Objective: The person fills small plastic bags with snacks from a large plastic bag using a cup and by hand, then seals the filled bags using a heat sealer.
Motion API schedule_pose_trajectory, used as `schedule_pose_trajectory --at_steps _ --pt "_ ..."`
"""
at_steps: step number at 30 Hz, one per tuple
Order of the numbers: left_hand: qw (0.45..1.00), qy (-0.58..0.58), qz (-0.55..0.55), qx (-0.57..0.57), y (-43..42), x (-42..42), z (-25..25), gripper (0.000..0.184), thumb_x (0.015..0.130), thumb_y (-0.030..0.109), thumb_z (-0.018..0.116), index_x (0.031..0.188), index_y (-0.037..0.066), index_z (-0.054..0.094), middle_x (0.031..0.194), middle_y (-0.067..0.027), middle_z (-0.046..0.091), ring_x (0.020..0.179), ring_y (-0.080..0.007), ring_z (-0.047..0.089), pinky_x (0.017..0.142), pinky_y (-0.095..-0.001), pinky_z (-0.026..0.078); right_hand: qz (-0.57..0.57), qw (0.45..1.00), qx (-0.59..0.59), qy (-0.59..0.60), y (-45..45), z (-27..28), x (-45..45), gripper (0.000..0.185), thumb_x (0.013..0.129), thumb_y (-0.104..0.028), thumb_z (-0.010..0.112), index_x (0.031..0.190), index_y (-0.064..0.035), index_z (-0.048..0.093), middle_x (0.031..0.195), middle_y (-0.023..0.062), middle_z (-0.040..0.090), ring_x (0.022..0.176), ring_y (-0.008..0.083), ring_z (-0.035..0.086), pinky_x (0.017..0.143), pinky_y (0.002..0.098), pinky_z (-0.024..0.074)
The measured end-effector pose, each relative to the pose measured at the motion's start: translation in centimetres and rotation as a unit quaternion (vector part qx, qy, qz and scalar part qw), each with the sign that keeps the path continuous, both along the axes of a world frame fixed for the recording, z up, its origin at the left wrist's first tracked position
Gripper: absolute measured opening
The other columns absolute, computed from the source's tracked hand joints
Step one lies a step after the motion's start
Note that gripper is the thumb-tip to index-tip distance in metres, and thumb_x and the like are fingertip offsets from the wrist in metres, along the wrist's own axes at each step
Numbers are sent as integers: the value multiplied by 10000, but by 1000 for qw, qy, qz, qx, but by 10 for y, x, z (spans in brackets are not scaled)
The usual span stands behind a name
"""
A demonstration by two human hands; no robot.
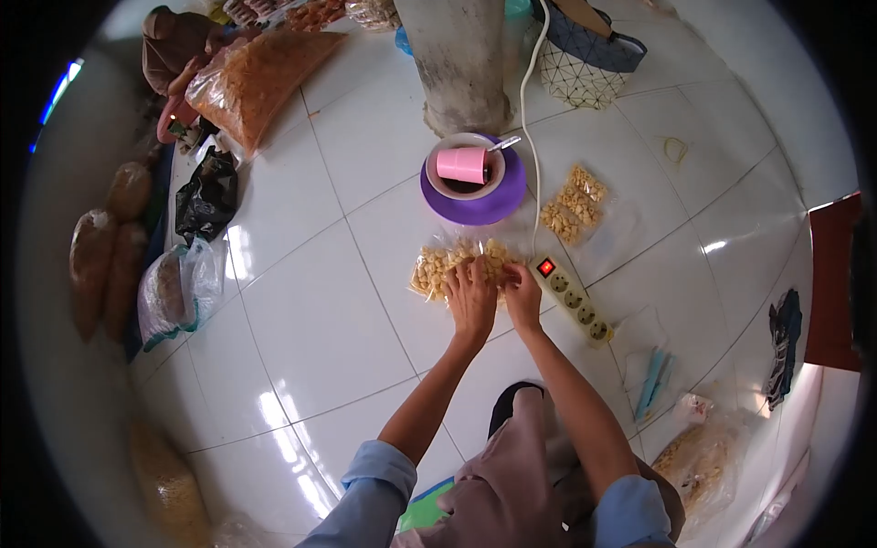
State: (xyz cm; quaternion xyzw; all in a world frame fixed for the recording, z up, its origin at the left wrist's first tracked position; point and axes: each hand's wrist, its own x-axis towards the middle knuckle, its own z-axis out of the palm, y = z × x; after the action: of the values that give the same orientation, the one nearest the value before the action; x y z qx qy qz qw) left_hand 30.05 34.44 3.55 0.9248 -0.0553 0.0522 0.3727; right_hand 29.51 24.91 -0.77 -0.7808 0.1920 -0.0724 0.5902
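Clear plastic packs of pale yellow snack pieces (pixel 427 272) lie on the tiled floor in front of me. My left hand (pixel 470 290) rests on top of them, fingers spread over the plastic. Close to its right, my right hand (pixel 523 290) is at the packs' right end, fingers bent together; what they pinch is too small to make out. A white power strip (pixel 579 303) with a lit red switch lies just right of that hand. Several filled snack packs (pixel 573 203) sit beyond the strip.
A purple plate (pixel 475 212) carries a bowl with a pink cup (pixel 462 165), near a pillar (pixel 455 64). A white cable (pixel 527 119) runs to the strip. Another person (pixel 172 50) sits at the back left by a large orange-filled bag (pixel 256 82). A blue tool (pixel 652 382) lies right.
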Motion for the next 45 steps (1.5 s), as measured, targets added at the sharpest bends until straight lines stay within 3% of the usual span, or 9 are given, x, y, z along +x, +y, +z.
schedule_pose_trajectory --at_steps 1,10,15,18,22,25,27,32,45 --pt "994 -10 9 106 -1 0 1 489 781 125 588 1241 108 423 1186 -154 398 1071 -322 381 898 -448 310 -2 1000 2 3 -1 -3 0 263 746 31 573 1007 11 555 915 132 581 782 224 600 706 281 487" --pt "997 -32 16 75 1 -23 40 554 793 208 607 1286 115 371 1162 -146 396 1054 -319 376 883 -471 280 96 971 -204 -75 -82 56 -37 199 746 28 575 925 -54 553 990 140 444 804 275 557 670 338 493" --pt "988 -38 -147 5 -5 -59 59 476 785 194 623 1210 113 423 1109 -151 450 1027 -340 422 867 -474 352 192 871 -426 150 -205 155 -148 126 822 -170 529 913 -88 559 962 122 508 915 304 550 771 406 478" --pt "945 56 -316 -57 -26 -84 69 376 788 201 622 1127 123 478 1015 -109 532 970 -307 500 816 -450 412 122 817 -473 306 -255 199 -240 157 813 -198 536 931 -98 565 983 121 529 946 293 552 801 422 473" --pt "911 24 -406 -60 -77 -119 103 276 796 192 615 1050 119 536 916 -65 587 881 -258 560 775 -424 447 33 814 -449 368 -286 245 -370 210 785 -224 579 943 -86 582 981 146 565 946 309 563 813 420 471" --pt "868 -24 -485 -109 -119 -141 134 237 802 174 610 1015 89 554 909 -93 588 812 -253 580 763 -385 462 -79 884 -317 335 -285 263 -454 224 766 -209 611 947 -76 606 925 159 605 885 313 592 775 405 480" --pt "849 -14 -516 -110 -144 -164 159 232 807 174 606 1013 80 558 905 -98 587 820 -248 582 757 -377 466 -163 927 -263 212 -278 265 -498 194 763 -180 621 918 -63 628 847 164 629 839 302 611 741 377 484" --pt "780 82 -609 -118 -200 -218 177 268 847 200 582 1074 60 563 951 -98 585 853 -193 592 769 -313 473 -240 942 -202 116 -268 216 -573 133 795 -141 605 886 -47 631 786 131 629 716 234 634 658 338 498" --pt "730 258 -633 -4 -265 -287 42 269 844 211 579 1062 54 566 894 -92 612 807 -201 599 748 -311 476 -311 944 -27 104 -240 93 -566 139 824 -93 549 921 -23 619 774 97 621 652 160 597 610 275 482"
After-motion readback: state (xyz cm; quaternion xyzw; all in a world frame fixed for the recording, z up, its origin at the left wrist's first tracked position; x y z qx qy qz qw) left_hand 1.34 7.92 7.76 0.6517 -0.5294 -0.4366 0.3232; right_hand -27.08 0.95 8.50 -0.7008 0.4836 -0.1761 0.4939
